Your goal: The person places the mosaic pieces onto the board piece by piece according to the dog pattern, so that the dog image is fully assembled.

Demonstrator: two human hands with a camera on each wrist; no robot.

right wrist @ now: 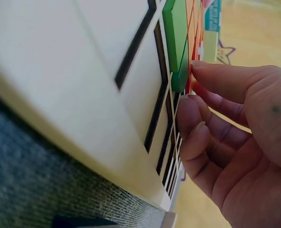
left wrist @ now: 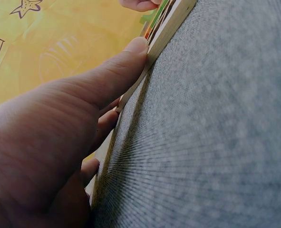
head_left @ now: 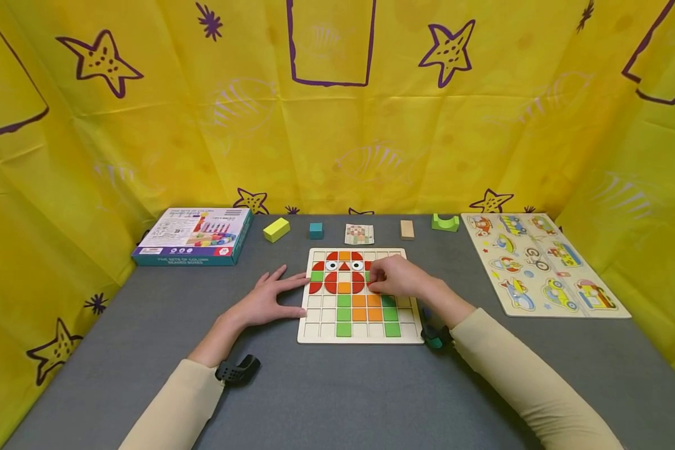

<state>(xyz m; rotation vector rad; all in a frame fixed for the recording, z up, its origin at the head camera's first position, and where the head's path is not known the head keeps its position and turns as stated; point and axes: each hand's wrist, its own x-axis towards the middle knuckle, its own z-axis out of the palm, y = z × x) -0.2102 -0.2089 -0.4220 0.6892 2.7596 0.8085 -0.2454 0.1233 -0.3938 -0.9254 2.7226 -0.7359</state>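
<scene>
A wooden grid board (head_left: 322, 330) lies on the table, bearing a face of red, orange and green tiles with two eye tiles. Below the face stand green tiles (head_left: 344, 329) and a block of orange tiles (head_left: 367, 307). My left hand (head_left: 267, 300) spreads its fingers along the board's left edge, with thumb (left wrist: 135, 47) and fingertips right at the rim. Over the right side of the face, my right hand (head_left: 399, 275) pinches a small red tile (right wrist: 189, 80) close above the grid, largely hidden by the fingers.
Behind the board lie a yellow block (head_left: 277, 230), a blue cube (head_left: 316, 231), a small picture card (head_left: 359, 234), a tan block (head_left: 407, 230) and a green arch block (head_left: 445, 222). A boxed set (head_left: 191, 237) sits left, a vehicle puzzle board (head_left: 545, 265) right.
</scene>
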